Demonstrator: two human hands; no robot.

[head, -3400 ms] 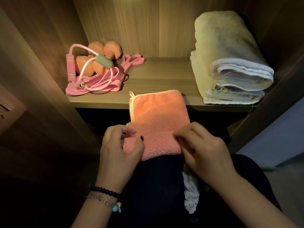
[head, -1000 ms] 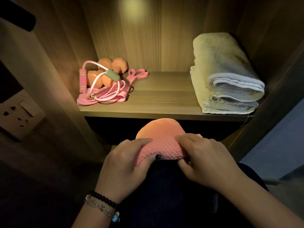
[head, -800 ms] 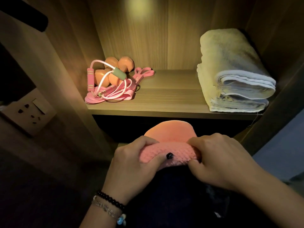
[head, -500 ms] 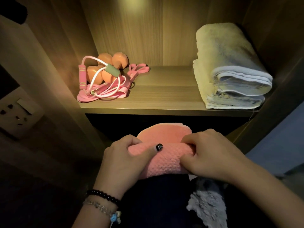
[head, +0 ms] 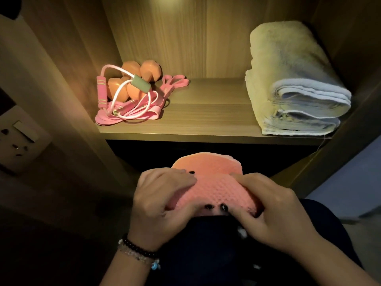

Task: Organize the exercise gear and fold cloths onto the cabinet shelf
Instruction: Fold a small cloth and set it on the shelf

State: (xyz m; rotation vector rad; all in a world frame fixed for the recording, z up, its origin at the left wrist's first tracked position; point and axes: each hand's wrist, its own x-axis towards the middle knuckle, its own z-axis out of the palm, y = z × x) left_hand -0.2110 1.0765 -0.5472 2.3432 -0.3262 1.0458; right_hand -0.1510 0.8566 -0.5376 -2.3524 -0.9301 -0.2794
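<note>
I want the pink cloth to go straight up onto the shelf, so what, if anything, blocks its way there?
Nothing visible does. Both hands hold the pink cloth below the shelf, whose bare middle lies open between the exercise gear on the left and the folded towel on the right.

Wall socket [head: 19, 139], beaded bracelets [head: 140, 251]

Dim scene. Warm light from above falls on the shelf [head: 206, 112] and back panel [head: 175, 38], with glare at top centre. Foreground deeply shadowed. Wide-angle bending at edges; slight softness overall.
</note>
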